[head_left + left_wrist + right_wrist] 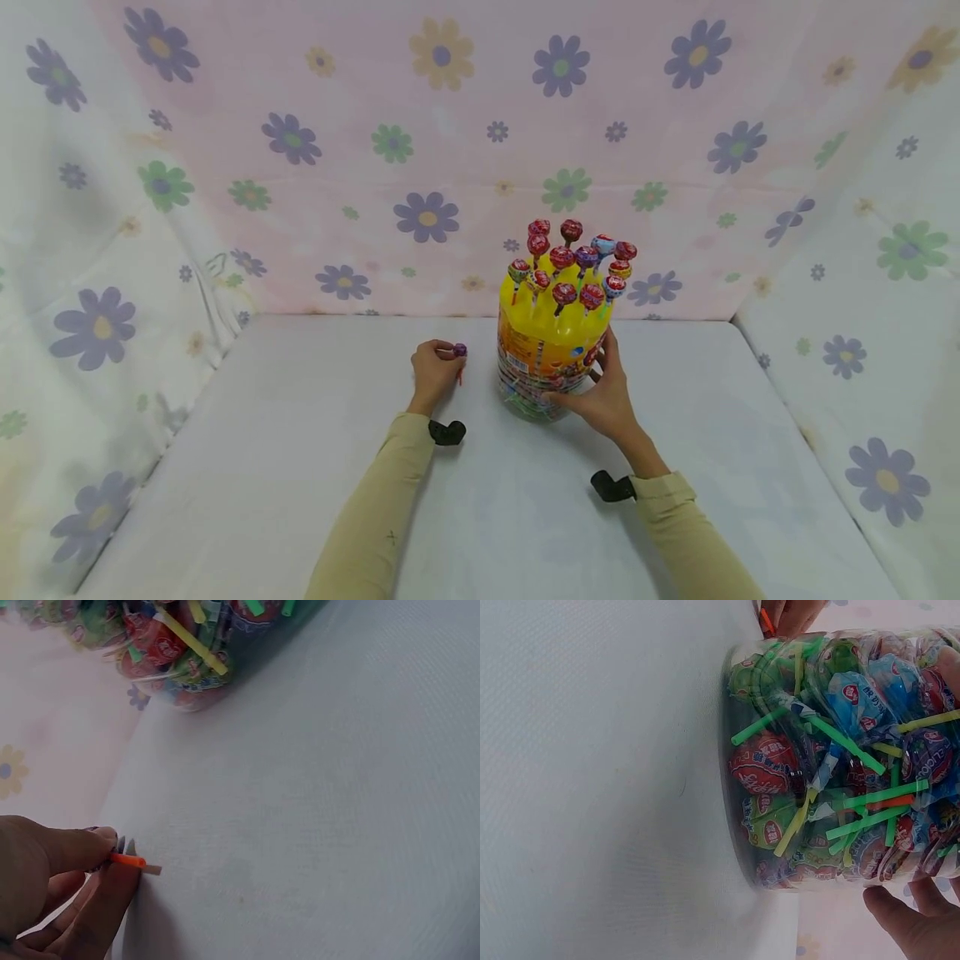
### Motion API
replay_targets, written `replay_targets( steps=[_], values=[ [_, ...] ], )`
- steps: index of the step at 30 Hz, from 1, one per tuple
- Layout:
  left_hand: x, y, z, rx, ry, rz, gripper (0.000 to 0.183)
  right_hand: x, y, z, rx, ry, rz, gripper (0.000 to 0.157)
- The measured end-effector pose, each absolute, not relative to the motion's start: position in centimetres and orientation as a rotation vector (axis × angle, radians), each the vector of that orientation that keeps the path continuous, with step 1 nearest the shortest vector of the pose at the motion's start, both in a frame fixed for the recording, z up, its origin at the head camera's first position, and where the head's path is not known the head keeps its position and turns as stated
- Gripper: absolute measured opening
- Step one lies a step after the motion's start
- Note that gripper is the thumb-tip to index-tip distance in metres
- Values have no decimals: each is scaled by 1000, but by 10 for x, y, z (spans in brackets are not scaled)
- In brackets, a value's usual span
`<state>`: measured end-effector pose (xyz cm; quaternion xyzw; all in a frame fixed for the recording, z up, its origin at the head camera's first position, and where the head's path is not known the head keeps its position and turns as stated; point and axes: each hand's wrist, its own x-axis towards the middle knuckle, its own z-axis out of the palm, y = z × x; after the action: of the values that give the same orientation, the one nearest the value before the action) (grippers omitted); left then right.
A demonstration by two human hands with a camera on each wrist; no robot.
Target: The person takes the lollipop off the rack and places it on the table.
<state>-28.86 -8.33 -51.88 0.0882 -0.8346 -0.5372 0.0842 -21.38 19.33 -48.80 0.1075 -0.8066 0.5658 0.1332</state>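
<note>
The left grip [435, 372] is closed in a pinch on a single lollipop [461, 351], purple head up and orange-red stick pointing down, just left of the jar and near the worktop [300, 467]; whether the stick tip touches the surface I cannot tell. Next comes the jar [517, 390], standing on the worktop and packed with wrapped sweets, its yellow top [551, 323] carrying a cluster of upright lollipops [562, 258]. Furthest right, the right grip [609, 400] is clamped round the jar's lower side, thumb across the front and fingers about the far flank.

To do this hold well, I would keep the pinch light and close under the lollipop's head, leaving the stick's end free and straight. The supporting grip should stay low and firm without squeezing, since the jar looks top-heavy and a tilt could shake the standing lollipops.

As for print, the orange label [555, 358] bears a barcode [517, 362], with lettering too small to read. Through the clear wall, a blue wrapper [859, 697] shows Chinese-looking characters and a red badge; a purple wrapper [928, 756] has Latin capitals too blurred to make out with certainty.
</note>
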Motion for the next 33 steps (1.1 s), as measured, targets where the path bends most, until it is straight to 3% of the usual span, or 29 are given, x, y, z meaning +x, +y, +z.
replay_targets(
  steps=[23, 33],
  values=[
    [-279, -86, -511, 279, -2533, -1494, 32, -215, 191, -487, 327, -2334, 1663, 118],
    [-272, -95, -491, 96, -2582, -1662, 30, -213, 193, -488, 300, -2352, 1664, 119]
  ],
)
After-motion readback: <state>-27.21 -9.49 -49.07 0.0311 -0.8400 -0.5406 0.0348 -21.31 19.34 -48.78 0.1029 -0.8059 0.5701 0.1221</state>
